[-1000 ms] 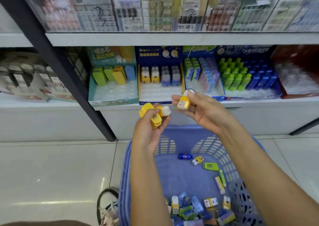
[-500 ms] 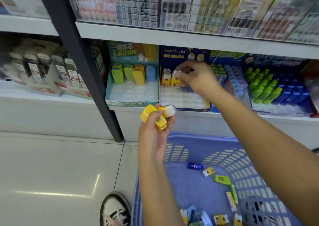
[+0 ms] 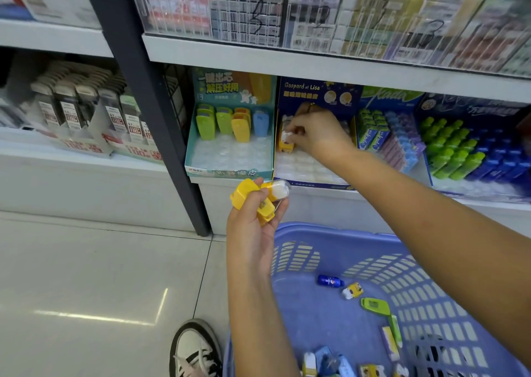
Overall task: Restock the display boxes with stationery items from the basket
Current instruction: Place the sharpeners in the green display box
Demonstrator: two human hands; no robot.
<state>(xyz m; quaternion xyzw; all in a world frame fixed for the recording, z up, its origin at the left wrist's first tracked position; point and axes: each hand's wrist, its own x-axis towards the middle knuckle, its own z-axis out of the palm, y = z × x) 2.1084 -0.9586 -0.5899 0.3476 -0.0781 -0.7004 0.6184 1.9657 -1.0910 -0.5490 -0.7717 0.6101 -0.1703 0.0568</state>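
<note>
Your right hand (image 3: pixel 319 135) is in the centre of the frame. Its fingers are curled and pinch a small yellow-and-white plastic stationery piece (image 3: pixel 287 142). The piece stands upright at the left rear of the dark blue cardboard display box (image 3: pixel 304 89). The box's clear tray slots (image 3: pixel 304 169) lie in front of it. Can't tell if the piece is seated in a slot.

Your left hand (image 3: pixel 255 233) is lower, centre frame, palm toward you. Its fingers are wrapped round a bunch of yellow plastic stationery pieces (image 3: pixel 247 198), and one white rounded end sticks out to the right. The hand sits over the near-left rim of the blue slotted plastic basket (image 3: pixel 330 228), lower right of the frame.

On the basket floor lie a small dark blue bottle (image 3: pixel 330 281), a loose yellow-and-white item (image 3: pixel 352 290) and a flat green clip-shaped item (image 3: pixel 373 304). More mixed items lie along the bottom edge.

Just left of the dark blue box is a teal cardboard display box (image 3: pixel 230 172), with green, yellow and blue clip-shaped items (image 3: pixel 230 123) upright in its back row. On the right of the frame are rows of green and blue little bottles (image 3: pixel 459 152).

A black metal shelf post (image 3: pixel 149 103) runs from the top down past centre-left. A black-and-white sneaker (image 3: pixel 195 350) is at bottom centre on the glossy tiled floor (image 3: pixel 86 276).
</note>
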